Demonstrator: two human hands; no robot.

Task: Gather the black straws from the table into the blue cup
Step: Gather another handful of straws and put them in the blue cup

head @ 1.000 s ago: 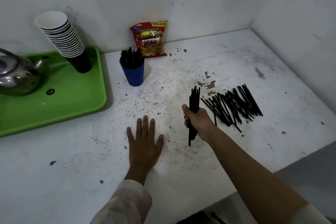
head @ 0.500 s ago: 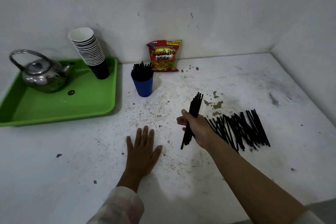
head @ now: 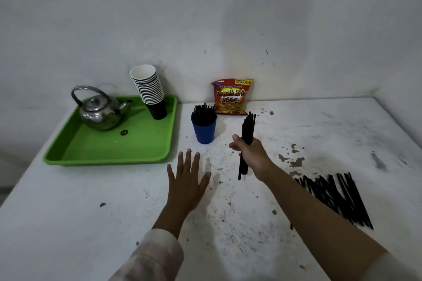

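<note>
The blue cup [head: 204, 131] stands upright near the back of the white table, with several black straws sticking out of it. My right hand [head: 252, 156] grips a bundle of black straws [head: 247, 130] nearly upright, a short way right of the cup and apart from it. My left hand [head: 186, 179] lies flat on the table with its fingers spread, in front of the cup, holding nothing. A loose pile of black straws [head: 338, 196] lies on the table at the right, partly hidden by my right forearm.
A green tray [head: 109, 150] at the left carries a metal kettle [head: 100, 113] and a leaning stack of paper cups [head: 149, 89]. A red snack bag [head: 231, 96] leans on the back wall behind the cup. Walls close the back and right sides.
My right hand has carried the straw bundle away from the pile, up and leftward toward the blue cup. The camera has tilted up. My left hand stays flat.
</note>
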